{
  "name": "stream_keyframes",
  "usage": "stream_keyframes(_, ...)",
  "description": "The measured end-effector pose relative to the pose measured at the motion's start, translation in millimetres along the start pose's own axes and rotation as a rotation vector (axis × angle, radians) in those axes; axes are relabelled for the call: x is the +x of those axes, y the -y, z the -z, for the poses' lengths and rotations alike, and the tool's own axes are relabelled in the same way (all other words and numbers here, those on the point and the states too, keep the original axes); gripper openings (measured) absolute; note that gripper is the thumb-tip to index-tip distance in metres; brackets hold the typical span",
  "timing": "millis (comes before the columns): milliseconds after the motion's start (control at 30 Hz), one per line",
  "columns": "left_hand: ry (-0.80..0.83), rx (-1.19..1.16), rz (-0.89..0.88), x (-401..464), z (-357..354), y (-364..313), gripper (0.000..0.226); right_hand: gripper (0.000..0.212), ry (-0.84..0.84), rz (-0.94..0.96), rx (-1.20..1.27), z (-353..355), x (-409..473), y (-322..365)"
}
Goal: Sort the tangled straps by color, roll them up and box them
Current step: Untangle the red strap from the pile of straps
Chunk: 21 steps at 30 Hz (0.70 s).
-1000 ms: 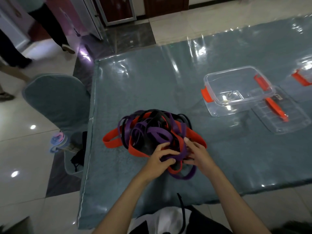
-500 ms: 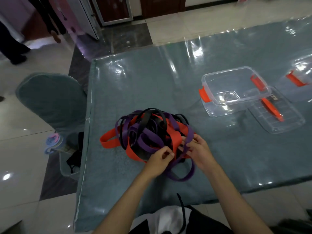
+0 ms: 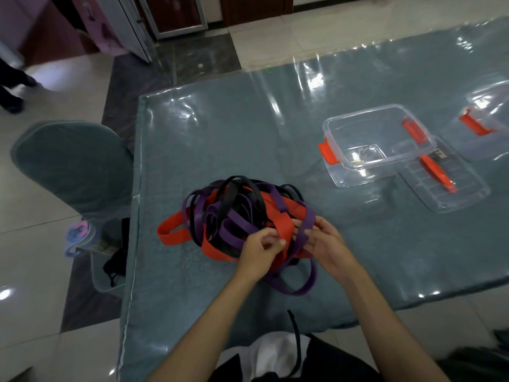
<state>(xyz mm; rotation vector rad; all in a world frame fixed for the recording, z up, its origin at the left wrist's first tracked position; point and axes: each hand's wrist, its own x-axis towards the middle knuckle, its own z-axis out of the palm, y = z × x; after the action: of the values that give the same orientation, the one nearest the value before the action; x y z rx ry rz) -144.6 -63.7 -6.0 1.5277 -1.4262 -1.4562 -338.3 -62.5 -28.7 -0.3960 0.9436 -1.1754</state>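
Untangling stage: left hand [image 3: 259, 250] pinches red strap [image 3: 283, 230], right hand [image 3: 326, 244] grips purple strap [image 3: 308, 226]; next, free one colour from tangle [image 3: 237, 213]

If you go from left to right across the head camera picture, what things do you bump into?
Teal padded chair → tangled pile of red, purple and black straps → clear plastic box with orange clips → flat clear lid with an orange handle → second clear box with an orange clip at the right edge.
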Motion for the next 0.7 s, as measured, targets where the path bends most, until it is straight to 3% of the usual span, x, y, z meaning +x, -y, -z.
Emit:
stream_keyframes(100, -0.155, -0.100, -0.012, 8.4, 17.4, -12.5, 0.018, 0.038, -0.054, -0.021, -0.024, 0.0, 4.1, -4.2)
stream_keyframes(200, -0.247, -0.216, 0.012, 19.0, 40.5, -24.7, 0.019, 0.031, -0.216, -0.043, -0.240, 0.4, 8.8, -9.3)
stream_keyframes(300, -0.300, -0.216, 0.016, 25.1, 58.7, -32.3, 0.024, 0.016, -0.373, 0.006, -0.326, 8.0, 16.8, -14.1)
stream_keyframes(400, -0.357, -0.160, 0.019, 25.3, 72.7, -35.3, 0.040, 0.018, -0.515, 0.090, -0.295, 23.0, 27.1, -12.6)
stream_keyframes(467, -0.298, -0.036, -0.022, 21.6, 81.8, -33.9, 0.037, 0.017, -0.586, 0.082, -0.324, 33.0, 34.8, -13.3)
stream_keyframes(533, -0.187, 0.129, -0.024, 18.5, 92.3, -29.2, 0.013, 0.017, -0.633, 0.043, -0.456, 39.9, 41.4, -17.3)
stream_keyframes(600, -0.099, 0.360, -0.004, 17.7, 99.2, -21.2, 0.020, 0.035, -0.687, 0.019, -0.626, 41.7, 44.2, -17.7)
stream_keyframes(700, -0.037, 0.543, 0.037, 15.7, 101.7, -11.9, 0.009, 0.059, -0.780, 0.093, -0.884, 35.0, 39.4, -7.3)
